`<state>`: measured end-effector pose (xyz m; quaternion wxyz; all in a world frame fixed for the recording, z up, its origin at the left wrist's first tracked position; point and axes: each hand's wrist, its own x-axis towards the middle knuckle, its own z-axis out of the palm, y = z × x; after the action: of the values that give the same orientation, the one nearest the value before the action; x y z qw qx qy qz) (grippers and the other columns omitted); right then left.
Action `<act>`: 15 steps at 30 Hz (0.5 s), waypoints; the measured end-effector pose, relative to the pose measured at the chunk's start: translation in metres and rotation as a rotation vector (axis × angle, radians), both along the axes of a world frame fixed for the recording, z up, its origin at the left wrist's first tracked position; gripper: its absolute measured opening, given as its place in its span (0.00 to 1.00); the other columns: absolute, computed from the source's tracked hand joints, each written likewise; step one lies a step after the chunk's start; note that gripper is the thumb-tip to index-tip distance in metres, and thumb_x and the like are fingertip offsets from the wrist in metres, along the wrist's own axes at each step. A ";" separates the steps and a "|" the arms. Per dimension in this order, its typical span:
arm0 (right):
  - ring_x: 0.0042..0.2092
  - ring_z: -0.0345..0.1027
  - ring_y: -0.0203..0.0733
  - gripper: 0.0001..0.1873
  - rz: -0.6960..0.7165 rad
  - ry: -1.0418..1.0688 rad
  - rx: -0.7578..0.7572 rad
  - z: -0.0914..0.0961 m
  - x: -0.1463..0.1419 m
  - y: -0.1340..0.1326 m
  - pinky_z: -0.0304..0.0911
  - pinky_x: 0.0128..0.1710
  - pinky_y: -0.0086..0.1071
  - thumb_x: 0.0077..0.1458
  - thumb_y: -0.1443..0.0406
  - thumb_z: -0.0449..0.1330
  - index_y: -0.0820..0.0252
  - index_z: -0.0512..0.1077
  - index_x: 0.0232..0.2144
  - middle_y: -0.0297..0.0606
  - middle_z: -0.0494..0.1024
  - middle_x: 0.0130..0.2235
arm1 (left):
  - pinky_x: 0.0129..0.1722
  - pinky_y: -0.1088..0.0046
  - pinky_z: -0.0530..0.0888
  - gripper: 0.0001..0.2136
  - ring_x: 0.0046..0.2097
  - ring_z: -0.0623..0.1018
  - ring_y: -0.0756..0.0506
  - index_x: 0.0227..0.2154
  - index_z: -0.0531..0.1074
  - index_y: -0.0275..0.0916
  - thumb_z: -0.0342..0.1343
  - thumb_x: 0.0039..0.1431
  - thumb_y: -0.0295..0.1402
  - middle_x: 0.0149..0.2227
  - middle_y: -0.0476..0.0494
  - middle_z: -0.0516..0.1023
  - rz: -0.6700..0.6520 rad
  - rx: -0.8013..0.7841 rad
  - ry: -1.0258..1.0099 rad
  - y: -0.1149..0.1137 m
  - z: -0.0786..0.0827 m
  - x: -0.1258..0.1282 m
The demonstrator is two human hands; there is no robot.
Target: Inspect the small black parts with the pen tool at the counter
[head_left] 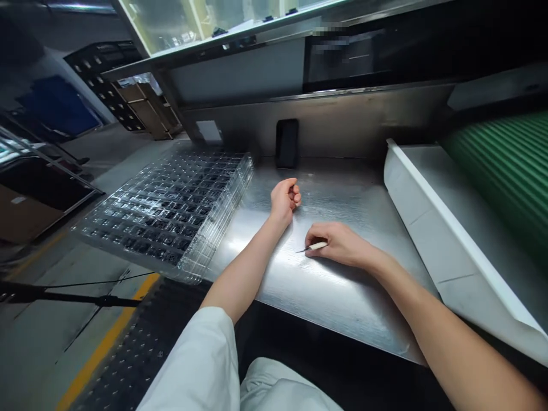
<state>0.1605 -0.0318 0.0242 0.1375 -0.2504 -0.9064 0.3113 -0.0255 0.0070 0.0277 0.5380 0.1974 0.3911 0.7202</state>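
My left hand (286,198) rests over the metal table with its fingers curled closed; what they hold, if anything, is hidden. My right hand (336,242), lower and to the right, grips a slim tool with a white handle and a thin dark pointed tip (317,246). That tip points left, towards my left forearm, just over the metal surface. Its exact kind is too small to tell. Beyond my left hand, a black smartphone (286,144) leans upright against the back panel.
A stack of clear plastic trays (171,205) with dark parts in its pockets sits left on the metal table (295,285). Along the right runs a white raised rail (445,240), with a green ribbed conveyor belt (509,165) beyond. A lit shelf (240,17) hangs above the back.
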 end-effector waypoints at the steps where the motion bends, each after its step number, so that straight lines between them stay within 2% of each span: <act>1: 0.39 0.71 0.42 0.06 -0.020 0.026 0.003 -0.001 0.000 0.001 0.58 0.38 0.34 0.58 0.59 0.68 0.55 0.78 0.35 0.34 0.80 0.38 | 0.20 0.78 0.54 0.04 0.19 0.63 0.55 0.35 0.70 0.38 0.60 0.60 0.30 0.23 0.56 0.67 -0.014 -0.002 0.014 0.000 0.000 0.001; 4: 0.37 0.71 0.43 0.11 -0.179 0.183 0.010 -0.001 0.000 0.005 0.60 0.38 0.35 0.58 0.54 0.65 0.54 0.78 0.33 0.35 0.80 0.36 | 0.21 0.78 0.57 0.04 0.19 0.65 0.55 0.37 0.71 0.37 0.59 0.62 0.30 0.23 0.55 0.68 -0.069 -0.005 0.049 -0.002 -0.001 0.004; 7: 0.34 0.71 0.44 0.18 -0.473 0.363 0.004 0.004 0.003 0.009 0.61 0.36 0.36 0.57 0.48 0.62 0.54 0.78 0.30 0.36 0.79 0.32 | 0.22 0.79 0.62 0.07 0.21 0.68 0.54 0.38 0.70 0.38 0.62 0.63 0.32 0.24 0.54 0.69 -0.164 0.007 0.080 -0.006 -0.001 0.012; 10: 0.29 0.65 0.43 0.23 -0.752 0.475 -0.011 0.011 0.006 0.011 0.59 0.30 0.35 0.54 0.43 0.63 0.54 0.74 0.25 0.36 0.74 0.25 | 0.22 0.78 0.65 0.04 0.21 0.70 0.53 0.37 0.69 0.38 0.59 0.64 0.30 0.25 0.53 0.71 -0.283 -0.004 0.132 -0.012 -0.002 0.024; 12: 0.26 0.62 0.42 0.24 -0.855 0.528 -0.044 0.012 0.007 0.014 0.58 0.27 0.35 0.51 0.42 0.64 0.55 0.73 0.25 0.36 0.72 0.23 | 0.22 0.78 0.67 0.01 0.21 0.71 0.53 0.37 0.69 0.37 0.56 0.64 0.27 0.26 0.52 0.71 -0.367 -0.018 0.173 -0.015 -0.002 0.031; 15: 0.26 0.64 0.43 0.26 -0.920 0.588 -0.062 0.010 0.007 0.019 0.59 0.25 0.36 0.49 0.41 0.63 0.58 0.76 0.31 0.39 0.74 0.26 | 0.24 0.78 0.69 0.02 0.23 0.73 0.53 0.36 0.70 0.37 0.57 0.61 0.26 0.28 0.51 0.72 -0.477 -0.027 0.226 -0.020 -0.001 0.039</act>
<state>0.1680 -0.0132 0.0339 0.4995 -0.5275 -0.6169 0.3026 0.0134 -0.0129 0.0271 0.6479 0.3560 0.4006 0.5413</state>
